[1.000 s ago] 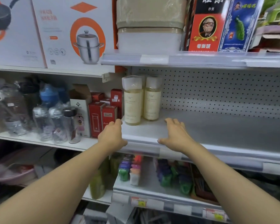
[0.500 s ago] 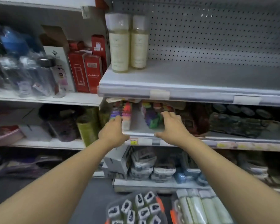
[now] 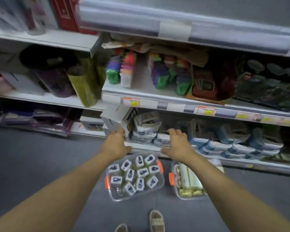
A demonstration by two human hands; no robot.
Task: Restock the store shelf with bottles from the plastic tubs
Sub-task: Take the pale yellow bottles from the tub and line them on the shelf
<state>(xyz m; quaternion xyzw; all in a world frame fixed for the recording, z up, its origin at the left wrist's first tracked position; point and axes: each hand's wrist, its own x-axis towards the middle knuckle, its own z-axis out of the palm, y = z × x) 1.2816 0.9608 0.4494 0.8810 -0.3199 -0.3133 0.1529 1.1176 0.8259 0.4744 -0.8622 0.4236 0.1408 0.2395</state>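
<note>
Bare left hand (image 3: pixel 115 145) and right hand (image 3: pixel 178 144), open, empty, above tubs (image 3: pixel 161 185).

Clear glossy plastic tubs (image 3: pixel 159 186), orange clips, below the fingertips (image 3: pixel 121 131). White-capped bottles (image 3: pixel 141 173) inside, smooth. Matt grey floor (image 3: pixel 40 164). Film-wrapped packs (image 3: pixel 146 126) beyond the fingers, shiny. Painted metal shelf edge (image 3: pixel 157 102), paper price labels (image 3: pixel 131 102).

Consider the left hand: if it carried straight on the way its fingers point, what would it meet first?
Probably the white box on the bottom shelf: the left hand is open, its fingers aimed there. Depth is unclear from one view.
</note>
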